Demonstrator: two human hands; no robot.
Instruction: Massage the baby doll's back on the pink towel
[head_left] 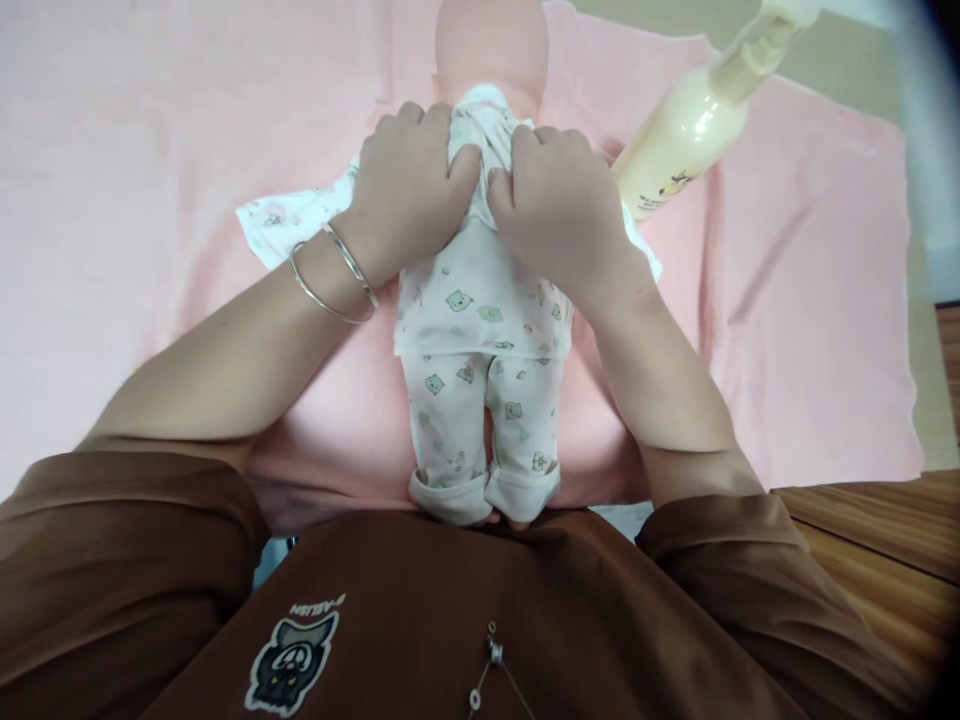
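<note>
A baby doll (491, 50) lies along the middle of the view, its smooth head at the top and its feet towards me; no face shows. It wears a white top (484, 290) printed with small green animals, and matching trousers (448, 400) with turned-up cuffs. My left hand (416, 180) is closed on the left shoulder of the top, and my right hand (559, 200) on the right shoulder. Between my thumbs the cloth is bunched below the neck. My fingertips are hidden under the hands and fabric.
A pink cloth (817, 300) lies under the doll. At the upper right, a pale yellow pump bottle (682, 135) stands close to my right hand. Wooden floor (877, 530) shows at the lower right, beyond the cloth's edge.
</note>
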